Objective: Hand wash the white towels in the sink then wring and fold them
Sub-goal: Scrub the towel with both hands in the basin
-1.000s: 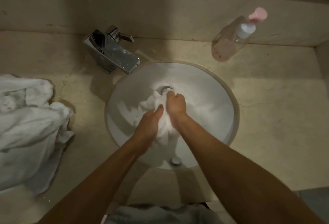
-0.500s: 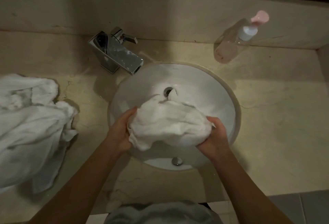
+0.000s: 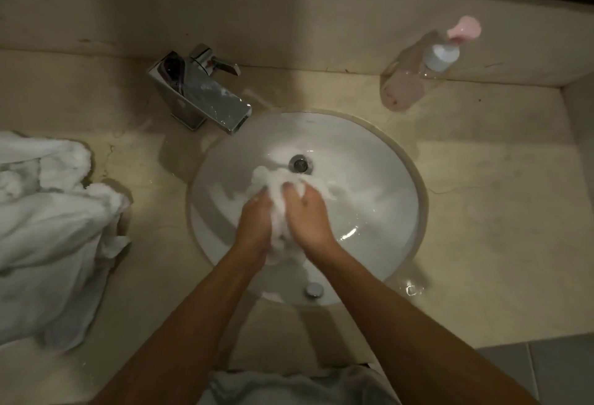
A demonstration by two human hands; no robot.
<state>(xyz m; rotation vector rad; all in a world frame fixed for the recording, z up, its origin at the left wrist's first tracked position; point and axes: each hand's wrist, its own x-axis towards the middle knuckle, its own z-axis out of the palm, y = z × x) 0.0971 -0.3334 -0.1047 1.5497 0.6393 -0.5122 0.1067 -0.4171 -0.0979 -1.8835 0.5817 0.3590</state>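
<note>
I saw the round white ceramic sink holding one bunched white towel, squeezed between my left hand and right hand, each grip curled around it. The clear pump bottle held pink liquid. Motion blurred the towel; crumpled white towels ran past the counter edge.

The one camera sits on my head and looks steeply down and forward over the round white ceramic sink basin, which fills the middle of its view at arm's length. My forearms run in from the bottom edge. The wide lens reaches the square chrome tap and the beige stone back wall at the top, with beige stone counter either side.
</note>
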